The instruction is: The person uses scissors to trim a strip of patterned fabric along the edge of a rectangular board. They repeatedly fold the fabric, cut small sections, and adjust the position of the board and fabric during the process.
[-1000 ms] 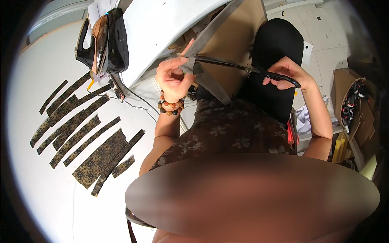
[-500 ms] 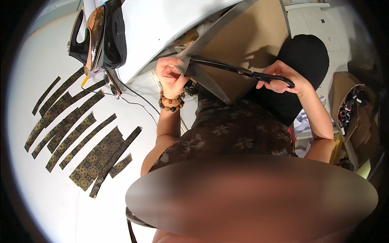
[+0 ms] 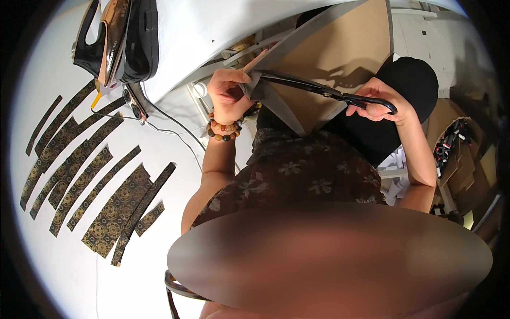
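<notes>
My left hand has its thumb and fingers closed on the corner of a thin grey sheet, which may be cloth or paper. This grey material borders a large tan panel resting across my lap, with long grey edges running off it. In my right hand is a pair of long black scissors, with my fingers wrapped round the handles. Their blades reach left across the panel, and the tips meet the grey corner by my left fingers. Whether the blades are apart cannot be made out.
A black and copper-coloured iron stands on the white table at upper left, its cord trailing towards me. Patterned black-and-gold fabric strips lie further left. At right, a cardboard box holds small dark items.
The view has shifted slightly, so the table items appear further left and the panel further right. Both hands keep their holds on the grey sheet and the scissors.
</notes>
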The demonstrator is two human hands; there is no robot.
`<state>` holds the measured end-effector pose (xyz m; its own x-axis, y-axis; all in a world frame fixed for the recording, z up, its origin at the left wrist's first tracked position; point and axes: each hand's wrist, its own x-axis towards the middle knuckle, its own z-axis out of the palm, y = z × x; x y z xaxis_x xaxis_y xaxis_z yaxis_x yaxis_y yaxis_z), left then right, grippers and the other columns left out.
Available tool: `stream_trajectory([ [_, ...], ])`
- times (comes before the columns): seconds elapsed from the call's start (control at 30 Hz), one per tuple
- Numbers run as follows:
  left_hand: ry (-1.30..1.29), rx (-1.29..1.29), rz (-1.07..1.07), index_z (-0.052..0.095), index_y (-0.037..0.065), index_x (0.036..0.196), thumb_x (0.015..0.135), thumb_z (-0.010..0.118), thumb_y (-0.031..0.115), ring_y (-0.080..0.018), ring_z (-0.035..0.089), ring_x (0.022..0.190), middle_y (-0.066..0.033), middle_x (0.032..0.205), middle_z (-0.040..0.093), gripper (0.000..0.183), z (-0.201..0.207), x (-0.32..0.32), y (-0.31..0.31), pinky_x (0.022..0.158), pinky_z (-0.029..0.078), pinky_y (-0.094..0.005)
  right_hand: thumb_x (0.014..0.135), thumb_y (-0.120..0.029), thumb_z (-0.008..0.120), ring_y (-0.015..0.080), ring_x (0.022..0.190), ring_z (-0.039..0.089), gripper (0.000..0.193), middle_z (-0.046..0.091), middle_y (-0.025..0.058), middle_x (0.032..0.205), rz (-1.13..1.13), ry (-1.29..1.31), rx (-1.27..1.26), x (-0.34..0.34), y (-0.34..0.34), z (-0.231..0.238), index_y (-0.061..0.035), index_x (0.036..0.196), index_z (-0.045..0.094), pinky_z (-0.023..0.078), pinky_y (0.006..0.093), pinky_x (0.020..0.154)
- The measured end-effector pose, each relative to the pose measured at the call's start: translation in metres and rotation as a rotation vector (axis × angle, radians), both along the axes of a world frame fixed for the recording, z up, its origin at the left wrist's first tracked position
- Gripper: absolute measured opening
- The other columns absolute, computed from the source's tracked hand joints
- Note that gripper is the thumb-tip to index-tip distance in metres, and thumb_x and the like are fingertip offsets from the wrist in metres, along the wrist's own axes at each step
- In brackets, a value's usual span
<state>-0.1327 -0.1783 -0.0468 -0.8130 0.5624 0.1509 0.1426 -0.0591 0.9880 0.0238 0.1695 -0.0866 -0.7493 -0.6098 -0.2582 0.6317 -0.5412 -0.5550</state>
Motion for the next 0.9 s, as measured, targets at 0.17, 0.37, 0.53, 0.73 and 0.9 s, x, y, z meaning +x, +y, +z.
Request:
stream_trajectory([
  [0.17, -0.078, 0.117, -0.041, 0.057, -0.002, 0.104, 0.072, 0.069, -0.021, -0.0153, 0.064, 0.093, -0.0102, 0.101, 0.066, 0.039, 0.004, 0.001, 0.004, 0.098, 0.05, -0.0343, 0.083, -0.04, 0.086, 0.0026, 0.044, 0.04, 0.061, 0.053, -0.0022, 0.062, 0.03, 0.005, -0.019, -0.004, 0.0, -0.009, 0.0147, 0.104, 0.069, 0.026, 0.0195, 0.039],
  [0.37, -0.1, 0.113, -0.062, 0.057, -0.002, 0.104, 0.075, 0.07, -0.018, -0.0155, 0.065, 0.092, -0.0106, 0.1, 0.066, 0.036, 0.006, 0.001, 0.003, 0.101, 0.049, -0.0374, 0.083, -0.038, 0.088, 0.0025, 0.044, 0.041, 0.059, 0.054, -0.0024, 0.063, 0.04, -0.045, -0.052, 0.0, -0.001, -0.009, 0.0145, 0.104, 0.07, 0.026, 0.0196, 0.039],
  [0.53, -0.106, 0.125, -0.063, 0.056, -0.003, 0.103, 0.078, 0.073, -0.013, -0.015, 0.064, 0.092, -0.0096, 0.099, 0.065, 0.032, 0.014, 0.002, 0.012, 0.104, 0.047, -0.038, 0.083, -0.032, 0.088, 0.0016, 0.047, 0.042, 0.048, 0.055, -0.0048, 0.065, 0.055, 0.036, 0.193, 0.017, 0.006, -0.005, 0.0076, 0.106, 0.074, 0.028, 0.0195, 0.042],
  [0.73, -0.032, 0.036, -0.094, 0.049, 0.004, 0.116, 0.079, 0.082, 0.0, -0.0129, 0.065, 0.084, -0.0074, 0.097, 0.066, 0.05, 0.0, -0.003, 0.003, 0.077, 0.052, -0.0268, 0.086, -0.026, 0.084, 0.0062, 0.068, 0.056, 0.033, 0.065, -0.0027, 0.08, -0.495, 0.404, 0.943, 0.023, 0.031, 0.054, 0.0023, 0.101, 0.075, 0.041, 0.0224, 0.061],
  [0.9, -0.162, 0.127, -0.103, 0.037, 0.003, 0.125, 0.083, 0.072, -0.01, -0.0178, 0.068, 0.103, -0.0237, 0.118, 0.069, 0.056, 0.016, 0.0, 0.027, 0.091, 0.052, -0.0317, 0.081, -0.012, 0.071, 0.0429, 0.087, 0.066, 0.03, 0.068, 0.0236, 0.092, -0.769, 0.892, 2.034, -0.109, 0.049, 0.108, 0.0035, 0.105, 0.066, 0.054, 0.0467, 0.08],
])
